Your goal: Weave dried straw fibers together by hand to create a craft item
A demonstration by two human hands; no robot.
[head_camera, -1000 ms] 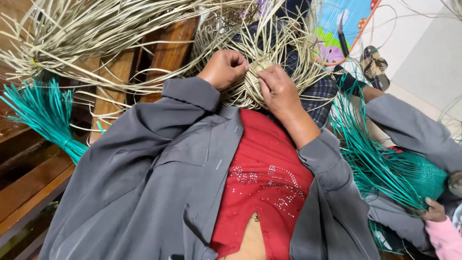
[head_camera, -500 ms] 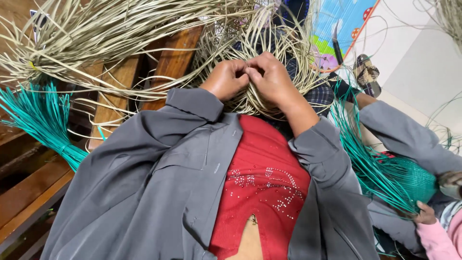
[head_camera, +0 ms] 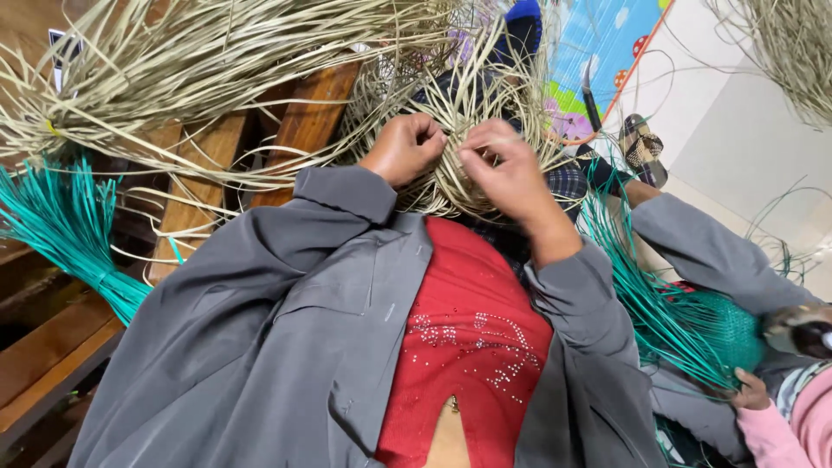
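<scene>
Woven piece [head_camera: 451, 186]: round, pale straw-coloured, partly plaited; resting in the lap just beyond the red top, between the two hands, near the middle of the view.
Look of the piece: tight weave at the core, unworked ends fanning out far and to both sides like spokes; flat, thin, springy strips, dull beige, some kinked.
Loose strands [head_camera: 485, 104]: long, rising from the core toward the far side, crossing one another; no clear order visible.
Left hand [head_camera: 405, 149]: curled nearly into a fist over the left edge of the core, fingers folded in on strands; exactly which strands are pinched, cannot tell.
Right hand [head_camera: 507, 173]: on the right edge of the core, thumb and forefinger closed together on a thin strip, remaining fingers bent and lying on the weave.
Step in hand: judged as plaiting, one strip being tucked or pulled across while the other hand pins the weave down.
Next move, as a judgement: calls for steady tension on the pinched strip, a firm hold on the core, and picking the neighbouring strand without disturbing the rest.
Straw bundle [head_camera: 173, 61]: big pale sheaf, far left, across the wooden bench [head_camera: 199, 208].
Teal strips [head_camera: 61, 225]: tied bunch, left.
Teal weave [head_camera: 711, 334]: right, near another person's small hand [head_camera: 752, 390] in a pink sleeve.
</scene>
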